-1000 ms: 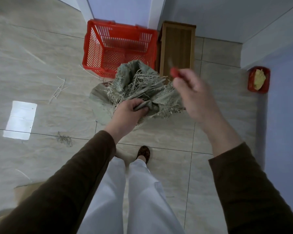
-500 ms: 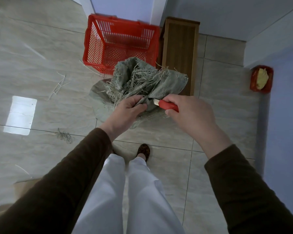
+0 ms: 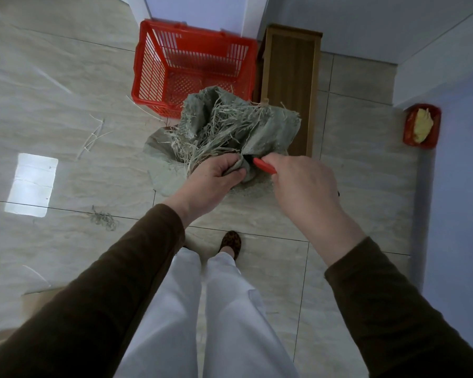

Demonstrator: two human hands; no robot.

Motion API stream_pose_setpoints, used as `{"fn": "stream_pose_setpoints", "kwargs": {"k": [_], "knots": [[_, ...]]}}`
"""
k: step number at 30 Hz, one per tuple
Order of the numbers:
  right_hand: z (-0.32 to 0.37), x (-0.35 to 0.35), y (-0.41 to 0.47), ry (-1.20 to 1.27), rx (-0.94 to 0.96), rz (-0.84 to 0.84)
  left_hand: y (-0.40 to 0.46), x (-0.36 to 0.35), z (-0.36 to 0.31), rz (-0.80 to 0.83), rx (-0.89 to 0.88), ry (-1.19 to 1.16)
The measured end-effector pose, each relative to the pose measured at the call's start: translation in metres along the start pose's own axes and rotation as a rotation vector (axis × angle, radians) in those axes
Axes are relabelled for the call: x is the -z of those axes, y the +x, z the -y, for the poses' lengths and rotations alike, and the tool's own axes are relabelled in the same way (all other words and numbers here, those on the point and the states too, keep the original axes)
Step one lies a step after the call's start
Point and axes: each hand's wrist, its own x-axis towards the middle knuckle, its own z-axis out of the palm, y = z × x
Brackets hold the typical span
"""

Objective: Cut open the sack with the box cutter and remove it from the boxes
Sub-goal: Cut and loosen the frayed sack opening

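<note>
A grey-green woven sack (image 3: pixel 273 129) with badly frayed, stringy edges hangs crumpled above the tiled floor. My left hand (image 3: pixel 213 184) grips a bunched fold of it at its lower edge. My right hand (image 3: pixel 303 186) holds a red box cutter (image 3: pixel 264 166), whose tip points left into the fold right beside my left fingers. The blade itself is hidden in the fabric. No boxes can be made out under the sack.
A red plastic basket (image 3: pixel 191 64) stands behind the sack, next to a wooden bench (image 3: pixel 290 77). A small red tray (image 3: pixel 421 126) with something yellow sits by the right wall. Loose sack fibres (image 3: pixel 93 135) lie on the floor. Cardboard (image 3: pixel 38 298) shows at lower left.
My right hand came down from a raised position with the cutter and brought its tip against the fold that my left hand holds. The sack's right flap has spread out.
</note>
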Motion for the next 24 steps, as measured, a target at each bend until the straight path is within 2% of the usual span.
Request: {"fn": "stream_pose_setpoints", "kwargs": {"k": [10,12,16,18,20,21,24], "knots": [[-0.002,-0.011,0.000,0.129,-0.013,0.013,0.002,-0.006,-0.006,-0.012,-0.038,0.115],[-0.005,-0.013,0.002,0.324,-0.080,0.029,0.001,-0.007,-0.003,-0.036,-0.022,0.056],[-0.004,-0.017,0.000,0.979,-0.275,0.134,0.001,-0.009,0.003,-0.173,-0.021,0.125],[-0.002,-0.020,-0.002,1.119,-0.323,0.188,0.000,-0.010,0.003,-0.111,-0.008,-0.017],[-0.003,-0.023,-0.002,1.151,-0.349,0.219,0.000,-0.013,0.002,-0.047,0.029,-0.179],[-0.004,-0.024,-0.002,1.145,-0.358,0.228,0.001,-0.014,0.003,-0.038,0.041,-0.186],[-0.006,-0.025,0.000,0.931,-0.312,0.283,0.003,-0.019,0.005,-0.060,-0.042,0.045]]}}
